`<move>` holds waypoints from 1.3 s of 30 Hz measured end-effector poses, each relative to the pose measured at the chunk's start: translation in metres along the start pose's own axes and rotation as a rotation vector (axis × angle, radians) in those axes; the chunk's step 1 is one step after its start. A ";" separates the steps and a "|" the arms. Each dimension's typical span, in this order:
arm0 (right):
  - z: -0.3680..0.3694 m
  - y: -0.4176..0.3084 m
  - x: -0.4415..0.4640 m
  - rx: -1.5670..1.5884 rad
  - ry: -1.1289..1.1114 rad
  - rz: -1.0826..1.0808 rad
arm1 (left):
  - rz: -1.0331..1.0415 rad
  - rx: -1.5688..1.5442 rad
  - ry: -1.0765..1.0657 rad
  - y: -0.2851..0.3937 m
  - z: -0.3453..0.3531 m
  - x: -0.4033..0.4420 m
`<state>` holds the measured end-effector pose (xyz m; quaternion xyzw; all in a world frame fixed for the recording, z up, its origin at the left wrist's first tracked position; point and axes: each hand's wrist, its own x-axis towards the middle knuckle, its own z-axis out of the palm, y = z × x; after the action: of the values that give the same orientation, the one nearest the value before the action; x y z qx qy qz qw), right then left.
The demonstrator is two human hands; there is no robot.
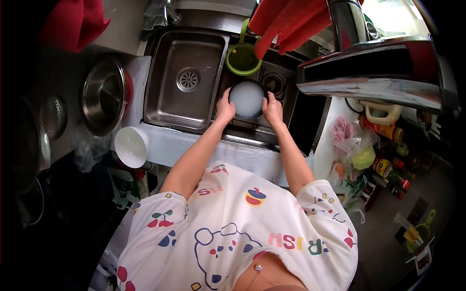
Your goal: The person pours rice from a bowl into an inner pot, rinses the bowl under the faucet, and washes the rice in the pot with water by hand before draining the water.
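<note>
A round dark-rimmed pot point(248, 117) of cloudy whitish liquid point(248, 99) sits low in the right sink basin. My left hand point(225, 107) is closed on the pot's left side, thumb near the rim. On the opposite side, my right hand point(273, 109) grips it, with a ring on one finger. Fingers under or behind the rim are partly hidden. Just beyond the pot, a green basket point(243, 70) hangs at the back of the basin. Behind the pot at right, a round drain point(273, 83) shows.
The left sink basin point(167, 104) has a drain strainer. A white bowl point(131, 147) and a metal pot lid point(103, 97) are at left. Red cloth point(296, 24) hangs overhead, beside a range hood point(369, 72). Bagged produce point(352, 140) and several bottles point(388, 169) crowd the right.
</note>
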<state>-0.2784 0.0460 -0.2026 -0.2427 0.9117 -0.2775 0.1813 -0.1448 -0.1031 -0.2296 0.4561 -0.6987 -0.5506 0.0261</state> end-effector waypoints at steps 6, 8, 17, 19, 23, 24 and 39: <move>-0.022 -0.007 -0.010 -0.005 0.078 0.000 | 0.039 0.037 -0.005 0.017 -0.007 -0.013; -0.043 -0.013 -0.015 0.019 0.076 0.019 | 0.057 0.076 -0.040 0.046 -0.019 -0.024; -0.148 -0.079 -0.061 0.319 0.032 0.114 | 0.116 -0.007 -0.170 0.148 -0.073 -0.082; -0.156 -0.077 -0.068 0.349 0.024 0.104 | 0.066 -0.079 -0.221 0.164 -0.082 -0.092; -0.166 -0.073 -0.081 0.478 -0.046 0.155 | 0.020 -0.184 -0.291 0.166 -0.089 -0.100; -0.168 -0.073 -0.084 0.479 -0.060 0.155 | 0.003 -0.231 -0.314 0.163 -0.089 -0.100; -0.184 -0.081 -0.099 0.565 -0.126 0.191 | -0.126 -0.334 -0.454 0.170 -0.096 -0.122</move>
<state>-0.2548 0.1175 0.0085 -0.1126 0.8040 -0.4862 0.3232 -0.1252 -0.0967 -0.0006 0.3530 -0.5564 -0.7468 -0.0905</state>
